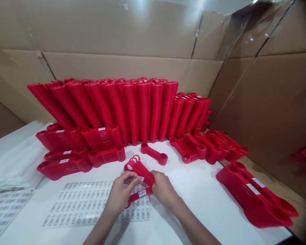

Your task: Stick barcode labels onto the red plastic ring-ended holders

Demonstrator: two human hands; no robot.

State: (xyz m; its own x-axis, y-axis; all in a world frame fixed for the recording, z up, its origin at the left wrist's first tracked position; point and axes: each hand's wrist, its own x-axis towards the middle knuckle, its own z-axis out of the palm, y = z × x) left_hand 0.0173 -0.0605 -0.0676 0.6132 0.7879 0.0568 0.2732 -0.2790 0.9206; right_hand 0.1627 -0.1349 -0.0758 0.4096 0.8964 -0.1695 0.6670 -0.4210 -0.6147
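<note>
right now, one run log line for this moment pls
left hand: holds red plastic pieces | right hand: grips same bundle | under hands: barcode label sheet | behind: red stacks

— What are those red pieces (140,170) made of?
— Plastic, smooth with a slight sheen; the tall ribbed stacks (132,109) at the back edge of the counter (201,190) look the same.
— And the counter?
— White, matt and smooth. The label sheet (84,204) on it looks like glossy paper.
— The walls?
— Brown cardboard (275,102), matt, with shiny clear tape on the seams. Clear glossy plastic film (12,156) lies at the left edge.
</note>
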